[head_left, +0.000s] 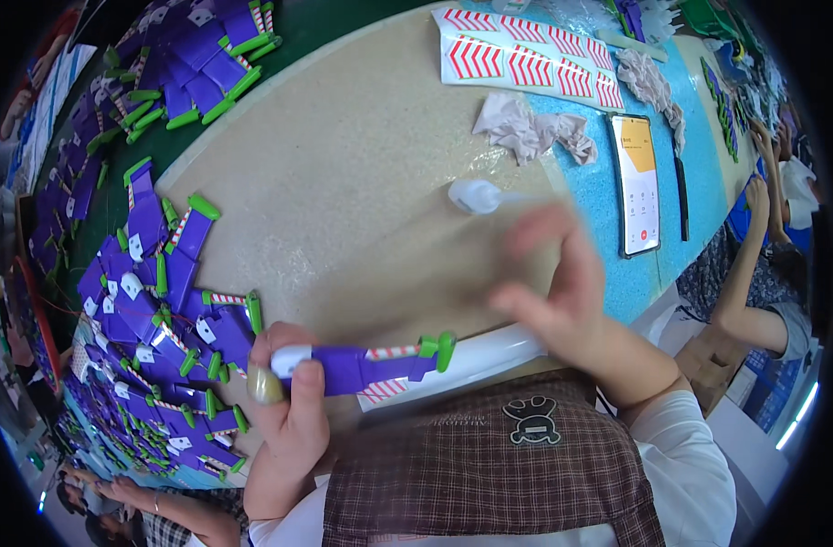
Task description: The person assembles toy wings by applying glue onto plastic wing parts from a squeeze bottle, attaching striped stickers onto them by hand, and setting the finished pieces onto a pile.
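Note:
My left hand [289, 419] is closed around the white end of a purple toy wing [339, 372]. Its far end is green and points to the right, and a red-and-white striped sticker runs along its upper edge. Something shiny and yellowish shows at one of the left fingertips. Over the table to the right, my right hand [567, 296] is smeared by motion; thumb and forefinger stand apart with nothing visible between them. Just beyond those fingers, a small white bottle [474, 195] with a thin nozzle lies on the table.
Purple wings [143, 301] lie heaped at left, with another stack [198, 68] behind. At the far side are a striped sticker sheet [526, 64] and crumpled paper [517, 128]. A phone [637, 201] and a black pen-like stick [682, 196] lie right. Other people sit nearby on both sides.

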`<state>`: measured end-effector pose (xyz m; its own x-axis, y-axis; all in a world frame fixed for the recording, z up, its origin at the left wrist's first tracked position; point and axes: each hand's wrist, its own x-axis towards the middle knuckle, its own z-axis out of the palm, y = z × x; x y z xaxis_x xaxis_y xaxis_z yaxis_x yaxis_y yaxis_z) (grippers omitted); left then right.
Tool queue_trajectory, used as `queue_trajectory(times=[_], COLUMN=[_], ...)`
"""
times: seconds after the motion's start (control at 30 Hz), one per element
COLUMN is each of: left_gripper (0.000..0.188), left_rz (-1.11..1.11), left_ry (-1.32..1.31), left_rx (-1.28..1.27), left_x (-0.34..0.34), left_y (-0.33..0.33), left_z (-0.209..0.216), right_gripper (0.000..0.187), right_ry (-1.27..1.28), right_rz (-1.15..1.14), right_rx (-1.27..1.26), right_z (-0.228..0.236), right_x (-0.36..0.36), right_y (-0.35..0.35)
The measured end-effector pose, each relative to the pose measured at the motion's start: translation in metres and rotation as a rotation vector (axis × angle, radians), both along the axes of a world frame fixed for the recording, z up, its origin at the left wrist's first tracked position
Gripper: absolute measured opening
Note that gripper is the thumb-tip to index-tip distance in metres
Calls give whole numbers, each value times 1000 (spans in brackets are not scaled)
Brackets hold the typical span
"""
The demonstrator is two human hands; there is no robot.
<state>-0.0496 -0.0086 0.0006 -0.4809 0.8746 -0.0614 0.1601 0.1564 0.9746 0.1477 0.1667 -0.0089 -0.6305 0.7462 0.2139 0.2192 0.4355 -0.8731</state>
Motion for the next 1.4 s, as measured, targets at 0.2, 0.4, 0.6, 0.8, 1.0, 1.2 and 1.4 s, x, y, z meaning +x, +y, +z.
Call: queue_trajectory(times=[0.2,0.4,0.6,0.8,1.0,1.2,1.4], left_gripper=[20,25,26,27,28,27,27], left_rz=[239,252,226,233,213,178,147], left_ry=[-718,-850,-862,-894,-899,-950,-942], left_rx=[-285,-287,-285,-299,-283,-291,-299], left_x=[23,22,22,24,24,23,23], left_y=[18,11,11,13,11,11,15], left_z=[10,11,7,12,15,15,17], right_gripper=[36,35,39,51,53,51,52], right_ry=[8,-45,164,-22,12,16,8], right_rz=[6,275,-75,231,225,303,328], right_rx=[-334,-167,-949,-127,-17,86,144], right_z=[-8,20,23,24,28,30,30], right_x=[-9,25,21,41,45,43,39], right_y=[4,0,-22,-10,-13,-14,-12])
